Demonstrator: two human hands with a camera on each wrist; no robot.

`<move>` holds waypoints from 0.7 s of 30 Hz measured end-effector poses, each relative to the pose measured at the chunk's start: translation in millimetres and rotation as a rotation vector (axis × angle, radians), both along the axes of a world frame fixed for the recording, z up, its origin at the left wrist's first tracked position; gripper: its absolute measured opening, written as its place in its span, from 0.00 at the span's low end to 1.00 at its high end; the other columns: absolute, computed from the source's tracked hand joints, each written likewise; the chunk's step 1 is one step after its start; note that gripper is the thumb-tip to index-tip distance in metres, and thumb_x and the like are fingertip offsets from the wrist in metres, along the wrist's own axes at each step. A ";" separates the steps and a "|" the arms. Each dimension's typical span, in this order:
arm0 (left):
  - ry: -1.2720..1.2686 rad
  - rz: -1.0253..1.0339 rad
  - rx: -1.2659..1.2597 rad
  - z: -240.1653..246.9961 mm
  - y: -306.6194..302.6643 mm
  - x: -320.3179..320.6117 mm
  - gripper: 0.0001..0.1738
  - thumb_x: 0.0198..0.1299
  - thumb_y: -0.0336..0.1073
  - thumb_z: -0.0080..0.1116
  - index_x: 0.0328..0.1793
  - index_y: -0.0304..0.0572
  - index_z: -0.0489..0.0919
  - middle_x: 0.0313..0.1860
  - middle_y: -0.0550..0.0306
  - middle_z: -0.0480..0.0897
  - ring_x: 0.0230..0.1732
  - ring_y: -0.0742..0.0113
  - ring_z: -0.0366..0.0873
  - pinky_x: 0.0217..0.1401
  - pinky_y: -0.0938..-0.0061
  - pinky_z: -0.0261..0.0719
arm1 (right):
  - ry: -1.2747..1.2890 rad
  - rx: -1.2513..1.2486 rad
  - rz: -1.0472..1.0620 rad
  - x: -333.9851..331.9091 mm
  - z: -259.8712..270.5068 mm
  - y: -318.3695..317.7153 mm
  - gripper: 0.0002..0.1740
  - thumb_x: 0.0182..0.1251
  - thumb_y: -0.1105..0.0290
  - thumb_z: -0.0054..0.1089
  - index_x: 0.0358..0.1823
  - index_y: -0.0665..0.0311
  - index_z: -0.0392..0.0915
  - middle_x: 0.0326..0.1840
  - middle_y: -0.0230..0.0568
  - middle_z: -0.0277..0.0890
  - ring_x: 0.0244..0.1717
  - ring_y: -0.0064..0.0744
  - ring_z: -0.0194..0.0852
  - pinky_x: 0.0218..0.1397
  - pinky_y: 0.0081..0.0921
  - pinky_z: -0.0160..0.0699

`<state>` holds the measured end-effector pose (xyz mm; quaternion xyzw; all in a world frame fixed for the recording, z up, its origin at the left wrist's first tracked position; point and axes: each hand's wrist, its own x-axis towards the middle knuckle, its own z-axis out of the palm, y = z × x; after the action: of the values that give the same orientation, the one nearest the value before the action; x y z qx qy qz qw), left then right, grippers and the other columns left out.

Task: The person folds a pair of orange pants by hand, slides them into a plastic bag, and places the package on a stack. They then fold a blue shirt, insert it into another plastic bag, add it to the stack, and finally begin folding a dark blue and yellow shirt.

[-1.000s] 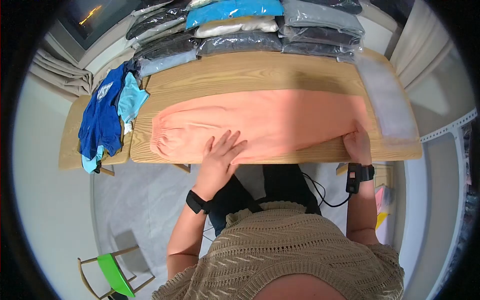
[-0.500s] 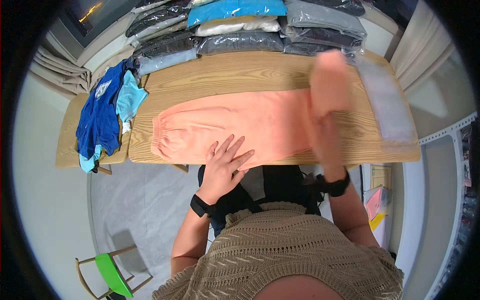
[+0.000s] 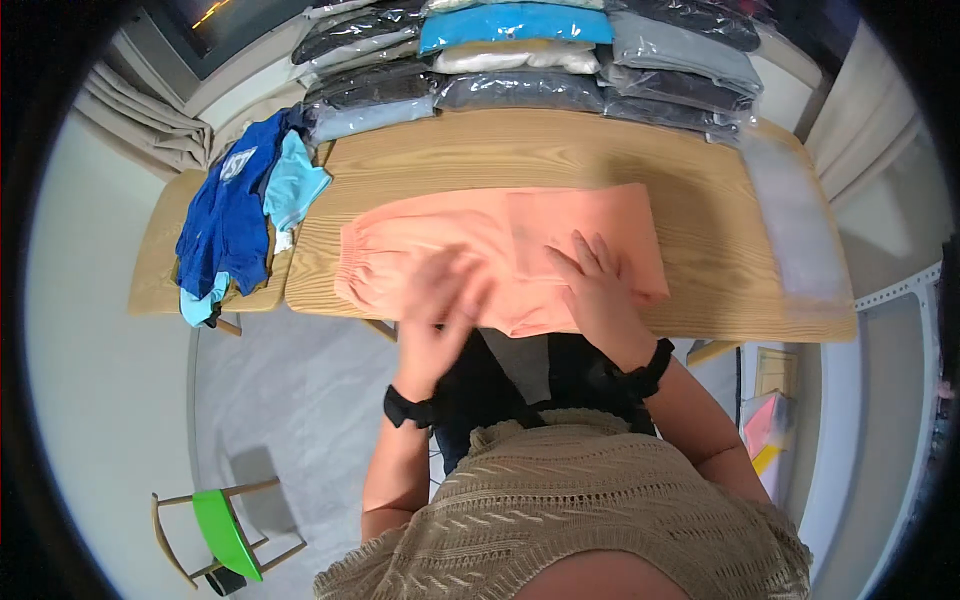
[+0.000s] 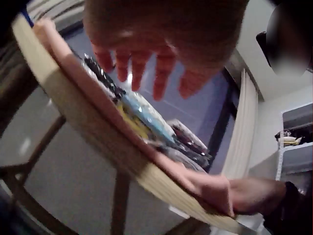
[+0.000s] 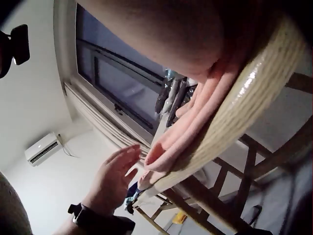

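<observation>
A salmon-coloured garment (image 3: 450,225) lies on the wooden table, its gathered elastic end at the left and its right part folded over toward the middle. Flat on that folded part rests the right hand (image 3: 600,300), fingers spread. The left hand (image 3: 435,320), blurred, is raised over the garment's near left area with its fingers extended. In the left wrist view the left hand (image 4: 161,49) hangs above the cloth (image 4: 112,107), holding nothing. The right wrist view shows the garment's layered edge (image 5: 190,132) at the table edge, under the right hand (image 5: 171,34).
Bagged garments (image 3: 520,90) are stacked along the table's back. Clear plastic bags (image 3: 795,220) lie at the right end of the table (image 3: 700,250). Blue clothes (image 3: 232,210) lie on a surface at the left. A green chair (image 3: 226,530) stands on the floor.
The right hand lifted the garment's right end, folded it leftward and now lies on the fold. The left hand has come up off the cloth. The head view has shifted slightly.
</observation>
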<state>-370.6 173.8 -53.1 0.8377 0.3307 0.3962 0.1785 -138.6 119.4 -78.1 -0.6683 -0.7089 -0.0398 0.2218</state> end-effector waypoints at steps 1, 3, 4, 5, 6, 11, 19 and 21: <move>-0.096 0.266 -0.014 -10.4 9.1 -15.6 0.26 0.51 0.41 0.62 0.57 0.42 0.74 0.57 0.45 0.71 0.58 0.48 0.67 0.60 0.57 0.64 | 0.007 0.003 0.007 -1.3 1.0 -0.1 0.25 0.59 0.66 0.48 0.61 0.48 0.68 0.66 0.42 0.60 0.69 0.47 0.51 0.63 0.62 0.49; -0.061 0.702 0.015 -21.0 26.2 -49.2 0.26 0.51 0.40 0.64 0.54 0.34 0.73 0.50 0.40 0.73 0.52 0.45 0.69 0.56 0.57 0.67 | -0.078 0.011 -0.043 -2.7 1.8 -0.5 0.23 0.59 0.67 0.47 0.58 0.48 0.71 0.66 0.41 0.61 0.68 0.47 0.52 0.64 0.60 0.48; 0.073 0.869 0.058 -20.0 32.4 -62.8 0.27 0.50 0.41 0.65 0.52 0.31 0.73 0.46 0.38 0.74 0.50 0.44 0.70 0.54 0.56 0.67 | -0.072 0.014 -0.038 -2.2 -1.2 -1.3 0.23 0.59 0.67 0.47 0.58 0.48 0.71 0.66 0.41 0.61 0.68 0.47 0.52 0.64 0.60 0.48; 0.075 0.872 0.067 -23.7 37.6 -71.9 0.27 0.50 0.41 0.65 0.52 0.31 0.73 0.46 0.38 0.74 0.50 0.44 0.70 0.54 0.56 0.67 | -0.046 0.027 -0.035 -0.6 -5.6 -1.0 0.22 0.60 0.68 0.47 0.57 0.48 0.72 0.65 0.41 0.62 0.67 0.47 0.53 0.64 0.59 0.49; 0.135 0.883 0.003 -26.6 42.4 -77.5 0.28 0.48 0.42 0.66 0.51 0.30 0.73 0.44 0.38 0.75 0.48 0.44 0.71 0.52 0.56 0.68 | -0.020 0.040 -0.033 1.7 -7.9 0.1 0.21 0.60 0.68 0.46 0.56 0.48 0.73 0.65 0.40 0.62 0.67 0.47 0.53 0.64 0.57 0.49; 0.148 0.778 -0.304 -28.8 57.5 -90.3 0.28 0.46 0.45 0.68 0.46 0.28 0.75 0.34 0.42 0.78 0.39 0.48 0.75 0.42 0.62 0.73 | 0.017 -0.049 -0.038 9.9 8.6 -7.5 0.22 0.58 0.64 0.52 0.57 0.45 0.72 0.65 0.39 0.61 0.67 0.46 0.53 0.64 0.58 0.51; -0.731 0.370 -0.858 26.2 63.0 -69.8 0.13 0.52 0.33 0.61 0.42 0.34 0.78 0.35 0.62 0.80 0.31 0.76 0.76 0.32 0.82 0.72 | -0.023 0.007 0.017 11.8 7.2 -14.3 0.24 0.58 0.58 0.56 0.58 0.42 0.71 0.67 0.41 0.58 0.69 0.50 0.47 0.62 0.63 0.50; -0.817 0.284 -0.702 53.7 58.8 -45.4 0.14 0.53 0.31 0.58 0.45 0.32 0.77 0.37 0.60 0.80 0.33 0.75 0.76 0.33 0.81 0.73 | -0.024 0.025 0.043 13.0 5.6 -14.5 0.24 0.57 0.57 0.57 0.58 0.42 0.72 0.67 0.41 0.58 0.69 0.49 0.47 0.62 0.63 0.50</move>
<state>-416.0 232.7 0.6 0.4534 0.4564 0.5752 0.5053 -125.5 104.9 -72.5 -0.6497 -0.7250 -0.0522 0.2225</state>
